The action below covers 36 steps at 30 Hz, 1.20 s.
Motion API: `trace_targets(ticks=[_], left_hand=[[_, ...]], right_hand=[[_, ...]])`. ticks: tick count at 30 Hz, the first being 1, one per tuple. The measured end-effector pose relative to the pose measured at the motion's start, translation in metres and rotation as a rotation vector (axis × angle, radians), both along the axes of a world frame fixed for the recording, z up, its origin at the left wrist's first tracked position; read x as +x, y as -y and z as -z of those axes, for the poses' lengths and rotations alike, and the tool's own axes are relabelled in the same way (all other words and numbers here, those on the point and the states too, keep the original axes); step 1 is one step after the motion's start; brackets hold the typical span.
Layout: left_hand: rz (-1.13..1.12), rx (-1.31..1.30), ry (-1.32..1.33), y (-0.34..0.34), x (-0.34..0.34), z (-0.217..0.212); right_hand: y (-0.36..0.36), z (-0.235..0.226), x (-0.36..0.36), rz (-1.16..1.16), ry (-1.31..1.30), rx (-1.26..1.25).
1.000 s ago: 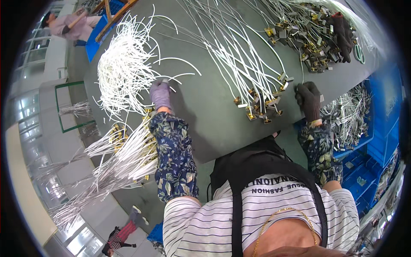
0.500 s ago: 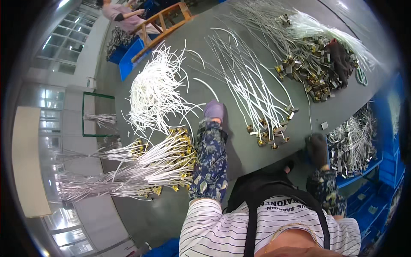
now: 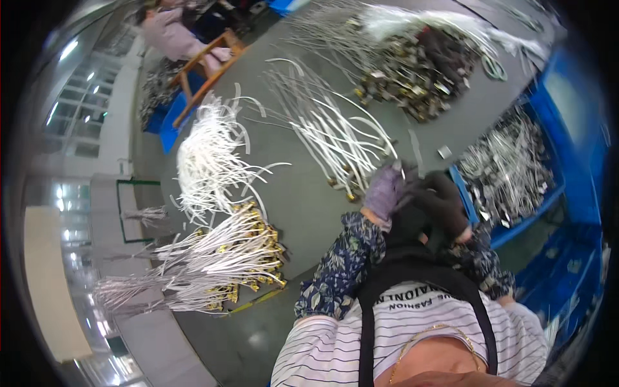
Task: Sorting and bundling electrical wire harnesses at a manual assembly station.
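Observation:
My left hand (image 3: 388,188), in a purple glove, is closed at the table's near edge. Its fingertips meet those of my right hand (image 3: 443,198), which wears a dark glove and is curled too. A pale strand (image 3: 415,147), smeared by motion, runs from the fingertips toward a heap of metal-ended wires (image 3: 412,77). Something small and bright shows at the left fingertips, too blurred to name. Just beyond my left hand lies a spread of white-sleeved wires (image 3: 338,132) with metal connectors at their near ends.
Loose white tubes (image 3: 209,158) are piled at left, above bundled wires with brass-coloured ends (image 3: 225,258). A blue bin (image 3: 461,193) of wires stands at right, near a small metal block (image 3: 445,152). Green-handled scissors (image 3: 494,68) lie far right. Another person (image 3: 171,35) is at the back left.
My left hand has come right and nearer, away from the loose tubes, to meet my right hand. The curved tube by its fingertips no longer lies there. The whole view has shifted.

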<state>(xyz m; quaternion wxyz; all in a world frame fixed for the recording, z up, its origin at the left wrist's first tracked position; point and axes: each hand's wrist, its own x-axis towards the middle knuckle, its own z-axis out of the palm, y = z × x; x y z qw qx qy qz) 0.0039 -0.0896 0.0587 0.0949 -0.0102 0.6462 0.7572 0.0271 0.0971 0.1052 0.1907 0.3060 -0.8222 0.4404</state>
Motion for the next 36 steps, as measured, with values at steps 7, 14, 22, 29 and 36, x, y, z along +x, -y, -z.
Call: trace_targets(ticks=[7,14,22,29,36], left_hand=[[-0.151,0.651,0.439,-0.062,-0.012,0.034],[-0.369,0.342,0.06,-0.027,-0.053,0.011],[-0.49,0.278,-0.078,0.021,-0.085,-0.036],[-0.566,0.292,-0.01,0.033,-0.093,-0.037],[-0.302,0.018,0.16,0.001,-0.06,-0.023]], right_hand=[[-0.128,0.07,0.124,0.209,1.485,-0.604],[-0.22,0.136,0.248,0.384,1.529,0.124],[-0.205,0.131,0.223,0.392,1.607,-0.144],[-0.211,0.122,0.215,0.365,1.647,-0.278],[-0.193,0.123,0.199,0.296,1.48,-0.187]])
